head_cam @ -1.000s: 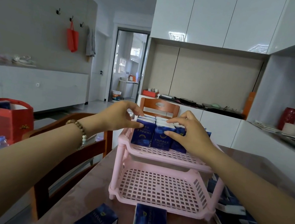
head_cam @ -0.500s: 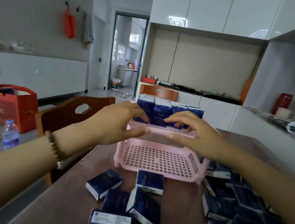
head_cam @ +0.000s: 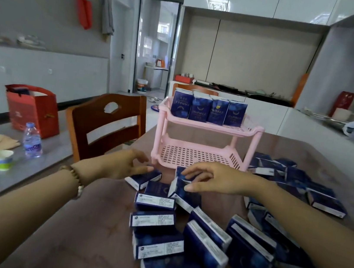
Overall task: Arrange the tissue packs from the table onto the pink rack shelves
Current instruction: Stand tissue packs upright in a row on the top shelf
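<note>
Nearest the camera, loose tissue packs lie scattered flat across the brown table, some label-side up, several overlapping, and more of them spread away to the right. Just beyond that first heap the 2 hands work side by side but apart. The left hand, a bead bracelet on its wrist, has its fingers spread and its thumb against the near end of a flat pack; it touches the pack but has not closed round it. The right hand reaches in from the right with fingers curled over a tilted pack, thumb on its face; whether that is a firm pinch or only a first contact cannot be told.

Past the hands stands the pink rack. Its lower shelf shows only bare grid, while the upper shelf carries a front row of 4 packs standing upright, printed faces toward the camera; what sits behind them is hidden.

The step in hand looks like the pickup of the next pair, 1 pack per hand. By my reading the next move calls for closing each grip on the narrow sides, lifting clear of the neighbours, and carrying the packs forward to a shelf, most likely the lower one, turned upright to match the row above
</note>
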`<state>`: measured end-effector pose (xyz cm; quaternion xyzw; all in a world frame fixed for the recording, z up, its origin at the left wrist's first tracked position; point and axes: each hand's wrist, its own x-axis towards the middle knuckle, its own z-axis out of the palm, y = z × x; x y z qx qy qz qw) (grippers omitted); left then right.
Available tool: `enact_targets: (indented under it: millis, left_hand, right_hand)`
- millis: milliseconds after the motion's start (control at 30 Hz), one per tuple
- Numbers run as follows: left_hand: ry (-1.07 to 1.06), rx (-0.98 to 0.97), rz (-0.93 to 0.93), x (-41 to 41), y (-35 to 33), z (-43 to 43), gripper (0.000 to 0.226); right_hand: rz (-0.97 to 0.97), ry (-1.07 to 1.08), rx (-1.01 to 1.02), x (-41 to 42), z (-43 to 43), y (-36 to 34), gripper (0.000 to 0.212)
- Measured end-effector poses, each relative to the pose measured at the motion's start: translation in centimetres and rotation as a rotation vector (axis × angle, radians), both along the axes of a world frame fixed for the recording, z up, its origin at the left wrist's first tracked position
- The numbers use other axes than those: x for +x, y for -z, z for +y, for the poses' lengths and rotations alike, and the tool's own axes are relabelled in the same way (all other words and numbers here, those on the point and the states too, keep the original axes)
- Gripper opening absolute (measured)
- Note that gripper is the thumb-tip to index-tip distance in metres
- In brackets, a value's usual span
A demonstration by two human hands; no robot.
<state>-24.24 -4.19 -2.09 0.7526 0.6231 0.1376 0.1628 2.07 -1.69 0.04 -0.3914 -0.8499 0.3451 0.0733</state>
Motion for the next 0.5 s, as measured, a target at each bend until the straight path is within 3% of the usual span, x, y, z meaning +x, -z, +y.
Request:
enact_targets:
  millis: [267,400,500]
  left_hand:
    - [0.036,-0.04,-0.119,-0.4,2.0,0.9,0.036]
    - [0.08,-0.089,-0.169,-0.9,2.5,1.1,0.052]
    - [0.125,-0.107,-0.216,-1.1,2.6,1.4,0.048]
  right_hand:
    - [-0.068,0.021,-0.059,-1.3,0.8,1.7,0.054]
    - [-0.033,0.023,-0.08,-1.4,1.1,2.3,0.046]
    - [0.011,0.026,-0.124,-1.4,1.3,2.5,0.044]
